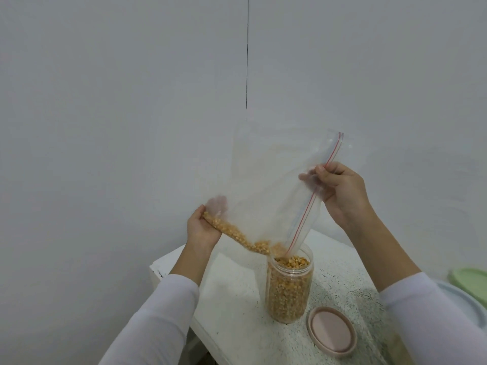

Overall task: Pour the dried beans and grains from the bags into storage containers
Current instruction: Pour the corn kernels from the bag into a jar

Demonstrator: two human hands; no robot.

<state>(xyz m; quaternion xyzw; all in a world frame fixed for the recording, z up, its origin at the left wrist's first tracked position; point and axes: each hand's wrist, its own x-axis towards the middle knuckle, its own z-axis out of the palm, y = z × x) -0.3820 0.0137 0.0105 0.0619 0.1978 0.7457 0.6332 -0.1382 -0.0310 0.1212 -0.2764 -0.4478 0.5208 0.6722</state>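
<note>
A: So, from the head view, where does the grain sit against the two grips?

B: Low in the clear zip-top plastic bag with the red seal stripe (pixel 268 196). The left hand (pixel 204 230) cups the bag's lower left corner, fingers curled under the film. The right hand (pixel 340 192) pinches the seal edge higher up and to the right, thumb on the near face, fingers behind.

A: And the long axis?

B: The band of yellow dried corn kernels (pixel 232 234) runs along the bag's bottom fold, slanting down from the left hand to the mouth corner. That corner dips into the clear round plastic jar (pixel 288 291), which stands on the white speckled table (pixel 237 299) between the forearms. The left hand is the nearer one to the remaining kernels; they lie right on its palm.

A: So the next move hinges on that hand?

B: I judge so. Raising the left corner should steepen the slope and send the rest down, while the right hand keeps the spout over the opening.

A: Materials?

B: Thin, limp, crinkly film; small hard kernels that roll freely; a rigid jar already filled almost to the rim, so overflow looks possible.

A: Anything else?

B: A round pink lid (pixel 332 329) lies just right of the jar's base, nearer us. Pale green and light blue round plastic pieces (pixel 471 279) show at the far right edge.
</note>
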